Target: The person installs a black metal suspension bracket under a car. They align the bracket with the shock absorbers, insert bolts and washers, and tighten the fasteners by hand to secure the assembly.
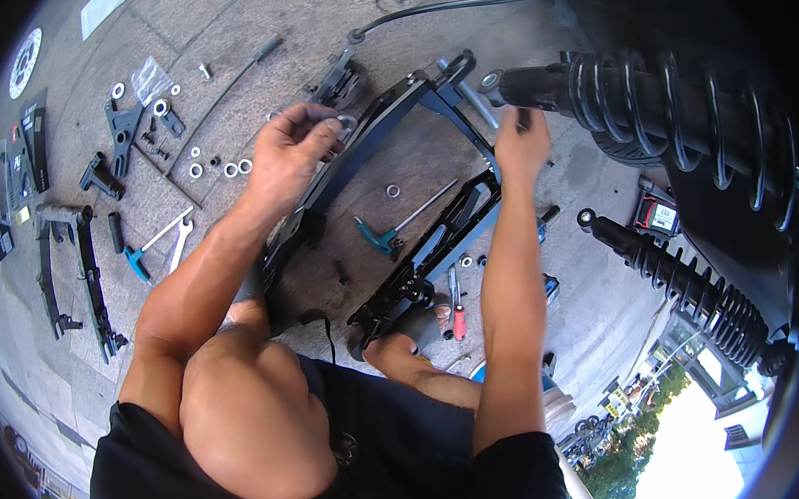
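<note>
My left hand (287,153) pinches a small silvery ring (346,123) between thumb and fingers, above the left arm of a black swingarm (360,148). The swingarm stands between my legs, its crossbar on the far side. My right hand (522,146) is closed near the right end of that crossbar, just below the eye of a large coil-spring shock absorber (557,84). Its fingertips are partly hidden, so what they grip cannot be made out. A silver shaft (478,104) shows just left of the right hand.
Rings (196,171), bolts and a black bracket (126,131) lie on the paving at left, with a spanner (182,243). Between the swingarm's arms lies a teal T-handle key (384,240). A red-handled screwdriver (459,320) is near my foot. Another shock absorber (678,273) hangs at right.
</note>
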Motion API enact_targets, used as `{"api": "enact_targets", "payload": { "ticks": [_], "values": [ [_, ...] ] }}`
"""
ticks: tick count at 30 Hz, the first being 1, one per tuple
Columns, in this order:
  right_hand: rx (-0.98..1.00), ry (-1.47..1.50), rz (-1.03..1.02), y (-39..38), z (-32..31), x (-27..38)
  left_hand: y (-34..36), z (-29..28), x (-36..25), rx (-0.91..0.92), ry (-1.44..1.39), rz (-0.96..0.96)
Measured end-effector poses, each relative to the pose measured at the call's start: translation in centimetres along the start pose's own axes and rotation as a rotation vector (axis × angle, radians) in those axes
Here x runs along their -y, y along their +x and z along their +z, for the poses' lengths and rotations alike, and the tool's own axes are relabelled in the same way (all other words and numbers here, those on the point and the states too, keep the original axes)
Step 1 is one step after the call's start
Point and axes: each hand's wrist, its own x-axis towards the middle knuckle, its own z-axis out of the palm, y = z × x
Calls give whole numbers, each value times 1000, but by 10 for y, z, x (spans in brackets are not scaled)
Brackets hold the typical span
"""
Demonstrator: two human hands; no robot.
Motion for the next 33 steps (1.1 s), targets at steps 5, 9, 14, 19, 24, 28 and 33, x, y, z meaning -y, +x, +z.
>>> {"api": "enact_targets", "payload": {
  "ticks": [5, 9, 14, 19, 24, 28, 33],
  "values": [
    [435, -527, -42, 43, 52, -8, -3, 2, 15, -15, -60, -101],
    [477, -624, -71, 55, 63, -17, -6, -10, 14, -61, -54, -90],
    [325, -608, -235, 62, 50, -3, -12, -18, 12, -97, -65, -125],
    [292, -350, -269, 30, 14, 40, -15, -6, 16, -107, -101, -110],
    [683, -31, -592, -55, -16, 52, -30, -3, 14, 47, 36, -37],
    [1120, -352, -282, -106, -7, 44, -44, -2, -8, 175, 319, -33],
    [1107, -88, -172, -91, -52, 42, -52, 26, -67, 573, 814, 13]
  ]
}}
